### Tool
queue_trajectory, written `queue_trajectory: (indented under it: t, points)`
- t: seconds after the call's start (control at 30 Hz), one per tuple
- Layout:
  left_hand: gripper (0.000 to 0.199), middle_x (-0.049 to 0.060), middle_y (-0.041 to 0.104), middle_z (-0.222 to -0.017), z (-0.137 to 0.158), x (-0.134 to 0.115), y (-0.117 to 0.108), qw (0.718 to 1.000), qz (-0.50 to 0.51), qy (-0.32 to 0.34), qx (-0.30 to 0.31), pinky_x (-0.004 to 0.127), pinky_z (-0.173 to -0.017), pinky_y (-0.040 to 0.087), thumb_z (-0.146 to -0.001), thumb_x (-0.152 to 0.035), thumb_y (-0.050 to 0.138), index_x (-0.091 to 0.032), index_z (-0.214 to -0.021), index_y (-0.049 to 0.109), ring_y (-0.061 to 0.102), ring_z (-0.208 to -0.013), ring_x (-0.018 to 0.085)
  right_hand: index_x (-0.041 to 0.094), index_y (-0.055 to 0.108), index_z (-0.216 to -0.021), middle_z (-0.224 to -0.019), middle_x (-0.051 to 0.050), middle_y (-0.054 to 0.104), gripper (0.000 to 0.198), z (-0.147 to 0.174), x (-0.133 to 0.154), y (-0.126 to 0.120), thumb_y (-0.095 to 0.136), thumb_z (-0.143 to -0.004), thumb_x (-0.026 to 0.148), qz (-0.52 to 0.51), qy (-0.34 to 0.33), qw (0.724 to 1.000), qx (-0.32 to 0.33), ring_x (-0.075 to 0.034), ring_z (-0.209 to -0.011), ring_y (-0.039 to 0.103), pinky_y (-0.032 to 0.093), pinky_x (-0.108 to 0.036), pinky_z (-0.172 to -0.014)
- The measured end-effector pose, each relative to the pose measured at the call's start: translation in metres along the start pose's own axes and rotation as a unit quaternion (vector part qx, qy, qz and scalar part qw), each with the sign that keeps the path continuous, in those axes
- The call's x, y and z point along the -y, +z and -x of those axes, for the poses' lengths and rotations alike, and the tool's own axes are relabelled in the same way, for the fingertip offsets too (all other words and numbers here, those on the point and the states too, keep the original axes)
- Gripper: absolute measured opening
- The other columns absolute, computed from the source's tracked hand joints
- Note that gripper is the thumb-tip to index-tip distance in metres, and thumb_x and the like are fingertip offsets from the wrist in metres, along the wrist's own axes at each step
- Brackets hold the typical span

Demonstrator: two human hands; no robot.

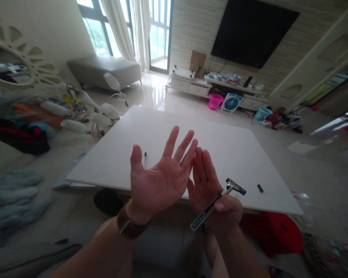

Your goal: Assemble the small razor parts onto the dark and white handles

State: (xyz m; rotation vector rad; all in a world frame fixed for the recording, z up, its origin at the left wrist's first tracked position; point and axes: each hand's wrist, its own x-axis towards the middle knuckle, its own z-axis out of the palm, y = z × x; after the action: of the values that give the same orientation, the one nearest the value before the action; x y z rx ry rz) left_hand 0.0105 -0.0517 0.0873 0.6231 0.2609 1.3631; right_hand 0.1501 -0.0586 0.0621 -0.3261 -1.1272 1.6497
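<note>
My left hand [162, 181] is raised palm up with its fingers spread, holding nothing. Its little-finger side meets the fingertips of my right hand [211, 193]. Under my right thumb, a black and silver safety razor [208, 211] lies slantwise across the palm, its head pointing up and right. Both hands are above the near edge of a white table [220, 143]. A small dark rectangular piece [260, 188] lies on the table to the right. Behind my left hand there is a thin stick-like item with a dark tip [145, 155], partly hidden by the hand.
A lamp with several white shades [89, 100] stands at the table's left. Under the right front edge sits a red round object [287, 233]. Beyond the table are a grey bench [104, 67], a pink basket [215, 101], a blue fan [231, 102] and a low cabinet [198, 88].
</note>
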Motion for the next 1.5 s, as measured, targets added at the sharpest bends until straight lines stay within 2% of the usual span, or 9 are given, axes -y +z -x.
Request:
queue_trajectory:
  t: [0.27, 0.53, 0.67, 0.73, 0.8, 0.93, 1.1, 1.33, 1.5]
  points:
    - [0.071, -0.010, 0.042, -0.154, 0.006, -0.009, -0.003, 0.999, -0.031, 0.026, 0.014, 0.042, -0.122, 0.028, -0.085, -0.079, 0.034, -0.044, -0.147, 0.039, 0.020, -0.152, 0.025, 0.042, 0.039, -0.150, -0.163, 0.014, 0.018, 0.093, -0.005, -0.015, 0.002, 0.067, -0.061, 0.041, 0.010, -0.009, 0.999, 0.050, -0.027, -0.155, -0.004, 0.013, -0.058, -0.121]
    - [0.066, -0.004, 0.054, -0.145, 0.006, -0.005, 0.004, 0.998, -0.041, 0.046, -0.002, 0.041, -0.113, 0.041, -0.086, -0.078, 0.036, -0.040, -0.137, 0.052, 0.038, -0.145, 0.025, 0.031, 0.046, -0.148, -0.156, 0.001, 0.041, 0.085, 0.000, -0.016, -0.001, 0.061, -0.065, 0.047, 0.029, -0.020, 0.999, -0.030, -0.028, -0.152, 0.018, 0.019, -0.054, -0.120]
    - [0.046, 0.005, 0.072, -0.096, 0.000, -0.002, -0.001, 0.987, -0.097, 0.113, -0.063, 0.032, -0.080, 0.058, -0.087, -0.063, 0.050, -0.024, -0.101, 0.070, 0.069, -0.095, 0.021, 0.027, 0.069, -0.120, -0.125, -0.007, 0.068, 0.052, 0.001, -0.017, -0.004, 0.061, -0.070, 0.035, 0.026, -0.004, 0.996, -0.085, -0.030, -0.126, 0.056, 0.047, -0.047, -0.099]
    - [0.034, 0.000, 0.056, -0.055, -0.005, -0.001, -0.010, 0.968, -0.164, 0.149, -0.120, 0.021, -0.048, 0.049, -0.086, -0.045, 0.059, -0.019, -0.065, 0.062, 0.056, -0.050, 0.011, 0.022, 0.074, -0.098, -0.094, -0.007, 0.075, 0.028, -0.001, -0.019, -0.007, 0.059, -0.076, 0.029, 0.042, 0.030, 0.986, -0.158, -0.023, -0.089, 0.069, 0.054, -0.035, -0.074]
    - [0.043, -0.005, 0.033, -0.040, -0.011, 0.000, -0.021, 0.944, -0.222, 0.155, -0.189, 0.018, -0.032, 0.024, -0.085, -0.031, 0.060, -0.018, -0.047, 0.044, 0.030, -0.033, 0.005, 0.020, 0.071, -0.085, -0.064, 0.000, 0.066, 0.016, -0.003, -0.022, -0.011, 0.058, -0.081, 0.028, 0.042, 0.066, 0.969, -0.234, -0.012, -0.049, 0.057, 0.042, -0.023, -0.047]
    - [0.041, -0.005, 0.029, -0.038, -0.021, 0.003, -0.039, 0.911, -0.336, 0.074, -0.226, 0.021, -0.036, 0.017, -0.082, -0.030, 0.057, -0.018, -0.044, 0.044, 0.024, -0.036, 0.006, 0.020, 0.063, -0.085, -0.047, 0.009, 0.047, 0.013, -0.008, -0.027, -0.022, 0.064, -0.078, 0.030, 0.007, 0.113, 0.952, -0.286, -0.005, -0.034, 0.029, 0.018, -0.018, -0.035]
    - [0.033, 0.001, 0.056, -0.053, -0.019, 0.026, -0.060, 0.833, -0.541, -0.050, -0.109, 0.025, -0.054, 0.038, -0.082, -0.039, 0.052, -0.018, -0.060, 0.063, 0.049, -0.055, 0.014, 0.021, 0.058, -0.096, -0.060, 0.006, 0.057, 0.030, -0.009, -0.031, -0.038, 0.069, -0.068, 0.025, 0.006, 0.112, 0.930, -0.351, -0.009, -0.050, 0.049, 0.037, -0.019, -0.048]
    - [0.034, 0.005, 0.068, -0.079, -0.003, 0.077, -0.076, 0.849, -0.503, -0.157, -0.023, 0.031, -0.068, 0.047, -0.085, -0.051, 0.057, -0.017, -0.087, 0.064, 0.063, -0.071, 0.020, 0.022, 0.059, -0.103, -0.084, 0.003, 0.063, 0.036, -0.014, -0.039, -0.063, 0.062, -0.067, 0.021, 0.081, 0.119, 0.907, -0.396, -0.011, -0.065, 0.059, 0.043, -0.022, -0.059]
    - [0.033, 0.005, 0.069, -0.085, -0.010, 0.091, -0.080, 0.864, -0.487, -0.121, -0.027, 0.030, -0.067, 0.048, -0.080, -0.047, 0.065, -0.017, -0.091, 0.065, 0.062, -0.069, 0.018, 0.022, 0.057, -0.101, -0.078, 0.004, 0.061, 0.036, -0.020, -0.049, -0.073, 0.057, -0.065, 0.016, 0.063, 0.116, 0.914, -0.383, -0.012, -0.062, 0.060, 0.046, -0.024, -0.057]
